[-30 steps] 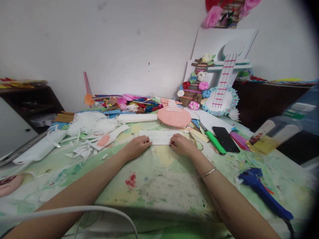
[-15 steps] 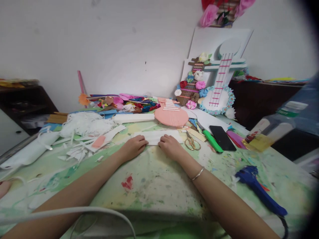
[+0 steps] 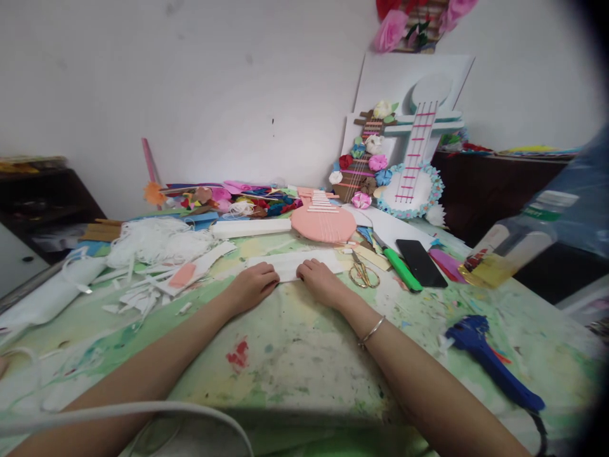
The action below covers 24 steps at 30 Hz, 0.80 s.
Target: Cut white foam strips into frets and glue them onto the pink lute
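The messy green surface [image 3: 295,362] holds it all; a pink guitar [image 3: 323,223] lies far, in the middle; a white strip [image 3: 290,263] lies flat just near of it; the left hand [image 3: 252,287] and right hand [image 3: 321,282] sit close together on the strip's near edge, fingers bent down; I cannot tell if they pinch it; scissors [image 3: 364,275] lie just right.

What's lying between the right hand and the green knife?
The scissors lie there, handles toward the person, between the right hand and the green knife. The head view shows it.
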Each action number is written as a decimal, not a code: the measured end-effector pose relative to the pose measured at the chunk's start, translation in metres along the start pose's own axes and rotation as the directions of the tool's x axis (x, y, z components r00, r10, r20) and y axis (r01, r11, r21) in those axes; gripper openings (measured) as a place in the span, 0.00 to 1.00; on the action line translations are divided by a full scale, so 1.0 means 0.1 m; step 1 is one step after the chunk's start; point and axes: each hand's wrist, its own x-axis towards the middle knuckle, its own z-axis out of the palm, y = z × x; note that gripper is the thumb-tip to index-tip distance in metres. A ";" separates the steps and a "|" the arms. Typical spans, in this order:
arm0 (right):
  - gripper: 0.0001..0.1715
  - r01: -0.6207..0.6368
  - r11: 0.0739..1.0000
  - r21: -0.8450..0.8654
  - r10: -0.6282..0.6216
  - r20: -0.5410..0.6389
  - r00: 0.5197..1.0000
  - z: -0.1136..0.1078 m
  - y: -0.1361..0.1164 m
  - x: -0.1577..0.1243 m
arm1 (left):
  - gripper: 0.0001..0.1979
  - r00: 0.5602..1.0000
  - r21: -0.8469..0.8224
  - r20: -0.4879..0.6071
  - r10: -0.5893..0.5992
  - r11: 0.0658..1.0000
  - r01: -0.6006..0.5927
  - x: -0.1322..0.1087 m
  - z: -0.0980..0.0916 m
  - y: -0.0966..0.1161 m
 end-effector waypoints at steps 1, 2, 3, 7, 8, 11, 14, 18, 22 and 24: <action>0.10 -0.015 1.000 0.025 0.015 -0.004 1.000 0.00 0.03 0.00 | 0.12 1.000 0.006 -0.002 0.003 1.000 -0.003 0.00 0.00 0.00; 0.10 -0.029 0.998 0.049 0.030 -0.008 1.000 -0.01 0.07 -0.01 | 0.12 1.000 0.012 -0.005 0.006 1.000 -0.006 -0.01 -0.01 -0.01; 0.10 -0.041 0.997 0.072 0.042 -0.011 0.999 -0.02 0.11 -0.02 | 0.12 1.000 0.019 -0.007 0.007 1.000 -0.007 -0.01 -0.01 -0.01; 0.11 -0.068 0.986 0.150 0.071 -0.011 0.997 -0.09 0.31 -0.10 | 0.12 1.000 0.034 0.003 0.000 0.999 0.000 -0.04 -0.01 -0.04; 0.12 -0.074 0.984 0.165 0.076 -0.008 0.997 -0.12 0.37 -0.13 | 0.12 1.000 0.032 0.006 -0.003 0.999 0.003 -0.04 -0.02 -0.05; 0.14 -0.093 0.976 0.197 0.093 0.009 0.996 -0.17 0.51 -0.21 | 0.12 1.000 -0.017 0.005 -0.023 1.000 0.023 -0.06 -0.02 -0.07; 0.16 -0.110 0.972 0.208 0.107 0.024 0.994 -0.21 0.62 -0.25 | 0.12 0.998 -0.096 0.006 -0.057 0.994 0.057 -0.07 -0.03 -0.08; 0.17 -0.111 0.973 0.202 0.107 0.031 0.994 -0.23 0.71 -0.28 | 0.13 0.997 -0.152 0.030 -0.076 0.985 0.079 -0.08 -0.06 -0.11; 0.17 -0.098 0.977 0.189 0.093 0.031 0.995 -0.24 0.70 -0.29 | 0.13 0.996 -0.179 0.045 -0.077 0.980 0.084 -0.09 -0.08 -0.11; 0.16 -0.088 0.980 0.179 0.084 0.032 0.996 -0.25 0.67 -0.29 | 0.15 0.996 -0.185 0.049 -0.076 0.979 0.083 -0.10 -0.08 -0.11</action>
